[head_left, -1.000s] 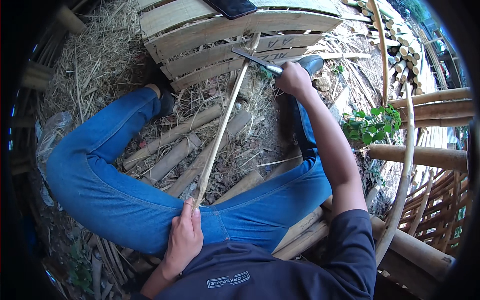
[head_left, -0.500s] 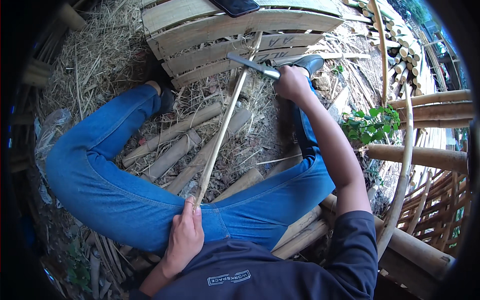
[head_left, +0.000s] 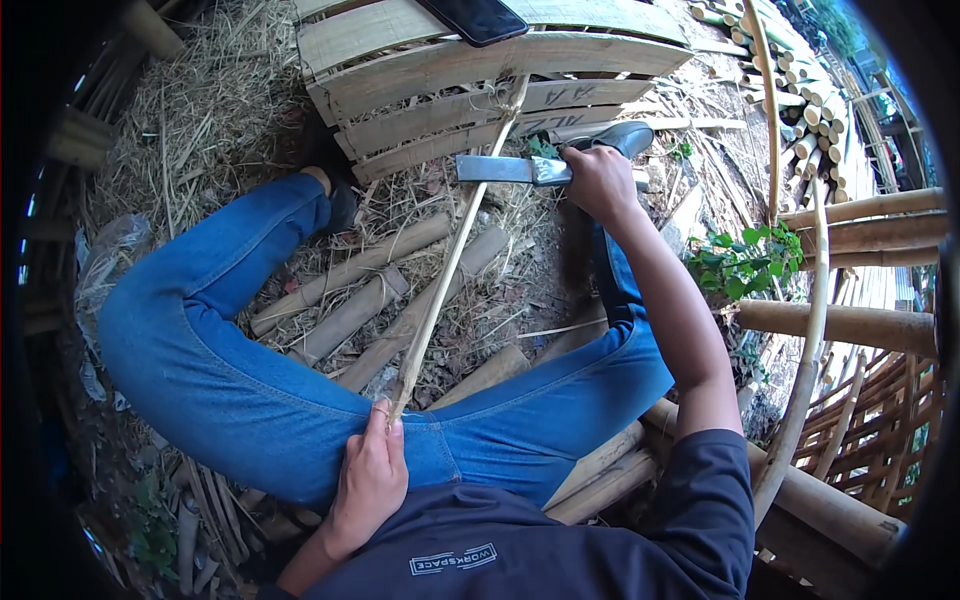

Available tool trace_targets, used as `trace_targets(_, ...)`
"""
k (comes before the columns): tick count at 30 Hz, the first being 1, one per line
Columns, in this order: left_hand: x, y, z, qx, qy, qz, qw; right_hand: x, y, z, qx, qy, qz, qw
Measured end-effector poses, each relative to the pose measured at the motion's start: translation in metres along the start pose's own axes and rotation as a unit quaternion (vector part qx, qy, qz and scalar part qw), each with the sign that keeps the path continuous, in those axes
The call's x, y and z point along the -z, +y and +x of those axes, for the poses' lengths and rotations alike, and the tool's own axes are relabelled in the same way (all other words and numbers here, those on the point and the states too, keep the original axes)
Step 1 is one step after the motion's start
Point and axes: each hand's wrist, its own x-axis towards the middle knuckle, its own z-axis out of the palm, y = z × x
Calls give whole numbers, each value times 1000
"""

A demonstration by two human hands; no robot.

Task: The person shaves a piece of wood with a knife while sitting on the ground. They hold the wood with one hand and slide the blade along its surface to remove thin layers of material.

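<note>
My left hand (head_left: 374, 472) is closed round the near end of a long pale bamboo strip (head_left: 452, 262), holding it at my lap. The strip slants away and a little to the right, and its far end meets a slatted wooden crate (head_left: 400, 110). Farther out, my right hand (head_left: 603, 185) grips the handle of a knife (head_left: 505, 170) with a broad, flat, blunt-ended grey blade. That blade lies across the upper part of the strip, its tip just left of it; whether it touches the wood I cannot tell.
A dark phone (head_left: 478, 18) lies on the crate. Between my legs are several cut bamboo pieces (head_left: 350, 318) on straw-covered ground. Bamboo rails (head_left: 840, 325) and a leafy green plant (head_left: 745, 262) stand at the right. Stacked bamboo poles (head_left: 815, 130) lie at the far right.
My right hand and the knife have come slightly nearer to me along the strip. The blade has turned, showing more of its flat side. My left hand keeps its hold.
</note>
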Motion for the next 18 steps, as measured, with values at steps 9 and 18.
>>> trace_targets(9, 5, 7, -2, 44, -44, 4, 998, 10, 8, -6, -65, 22, 11, 998)
trace_targets(18, -2, -1, 1, -4, 1, 19, 1000, 53, -71, -53, 74, -56, 112, 989)
